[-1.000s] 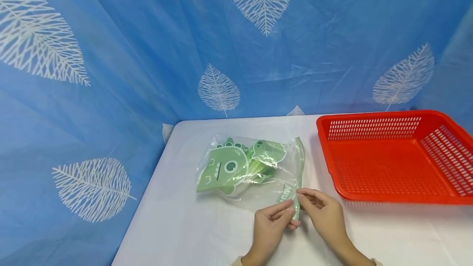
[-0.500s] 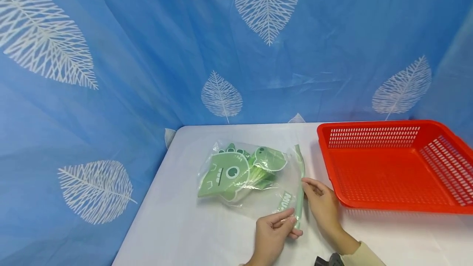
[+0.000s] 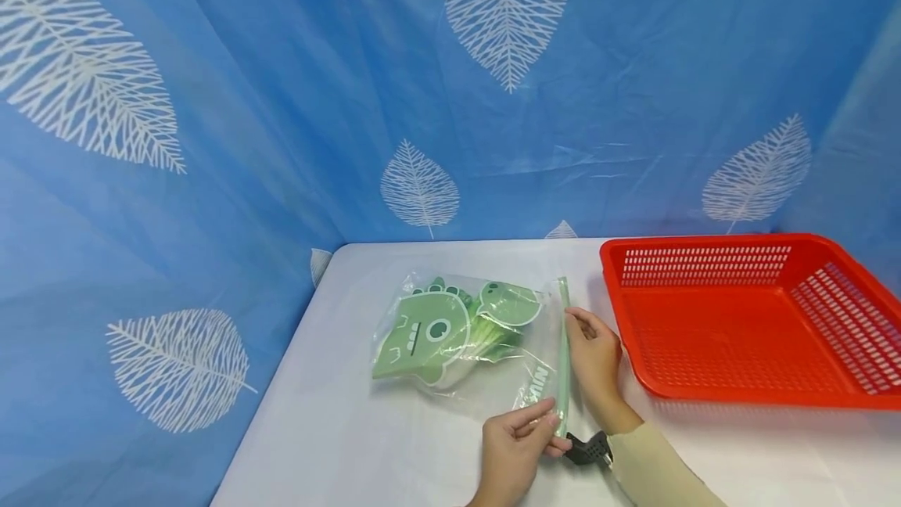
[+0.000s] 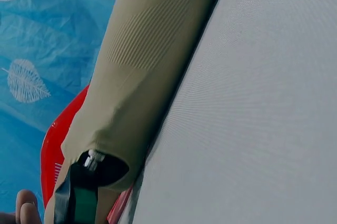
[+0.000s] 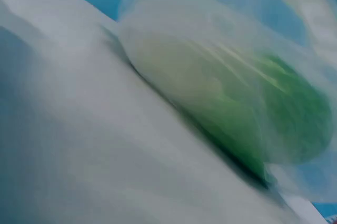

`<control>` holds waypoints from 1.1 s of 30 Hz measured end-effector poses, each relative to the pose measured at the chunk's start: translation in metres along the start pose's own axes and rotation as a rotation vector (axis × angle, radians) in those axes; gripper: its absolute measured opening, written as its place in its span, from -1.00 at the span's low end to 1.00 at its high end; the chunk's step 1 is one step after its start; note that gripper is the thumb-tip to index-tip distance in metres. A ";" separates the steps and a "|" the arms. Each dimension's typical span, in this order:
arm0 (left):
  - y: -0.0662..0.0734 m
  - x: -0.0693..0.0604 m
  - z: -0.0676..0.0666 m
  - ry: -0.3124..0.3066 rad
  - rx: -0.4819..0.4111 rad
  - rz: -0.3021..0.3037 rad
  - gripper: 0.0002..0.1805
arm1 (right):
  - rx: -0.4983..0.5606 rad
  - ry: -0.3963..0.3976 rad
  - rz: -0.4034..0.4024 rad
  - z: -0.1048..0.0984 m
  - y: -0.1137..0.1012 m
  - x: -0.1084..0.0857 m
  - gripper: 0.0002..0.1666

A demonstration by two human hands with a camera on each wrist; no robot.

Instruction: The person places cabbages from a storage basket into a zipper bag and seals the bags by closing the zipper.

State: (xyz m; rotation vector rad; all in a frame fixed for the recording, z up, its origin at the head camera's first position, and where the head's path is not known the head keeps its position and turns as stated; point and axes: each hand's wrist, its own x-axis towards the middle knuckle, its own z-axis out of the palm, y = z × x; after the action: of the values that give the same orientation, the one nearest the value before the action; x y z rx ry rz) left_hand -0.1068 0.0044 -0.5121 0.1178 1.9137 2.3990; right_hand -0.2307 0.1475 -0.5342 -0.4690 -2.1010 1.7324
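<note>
A clear zip bag (image 3: 429,335) printed with green cartoon monsters lies on the white table in the head view. Inside it is a leafy green vegetable (image 3: 486,336) with pale stalks, seen blurred through the plastic in the right wrist view (image 5: 226,92). My left hand (image 3: 512,448) pinches the near end of the bag's green zip strip (image 3: 564,366). Farther up that strip, my right hand (image 3: 594,354) pinches its outer edge between thumb and fingers. Fingertips (image 4: 27,211) show at the lower left of the left wrist view.
To the right stands a red plastic basket (image 3: 739,397) with slotted walls. Blue cloth (image 3: 633,100) with white leaf prints hangs behind and left of the table (image 3: 317,429). A black wrist device (image 3: 590,448) sits by the right sleeve (image 3: 658,464).
My right hand has slid along the zip strip, away from my left hand toward the far end. The left hand keeps its pinch at the near end. The head view has tilted up slightly.
</note>
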 end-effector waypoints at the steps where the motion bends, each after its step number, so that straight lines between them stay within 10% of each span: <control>1: 0.000 0.000 0.000 -0.002 -0.001 0.006 -0.66 | 0.010 0.001 -0.012 0.001 0.000 0.004 -0.73; 25: 0.000 0.002 0.002 -0.002 -0.013 0.084 -0.66 | 0.060 -0.071 0.003 0.006 0.010 0.060 -0.59; 33: 0.000 0.006 0.001 -0.053 -0.016 0.055 -0.64 | -0.093 -0.221 0.012 -0.017 0.004 0.018 -0.44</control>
State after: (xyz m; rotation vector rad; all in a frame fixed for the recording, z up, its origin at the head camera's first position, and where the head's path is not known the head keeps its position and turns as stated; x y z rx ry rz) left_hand -0.1125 0.0059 -0.5118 0.2341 1.8930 2.4189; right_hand -0.2379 0.1719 -0.5342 -0.3283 -2.3439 1.7703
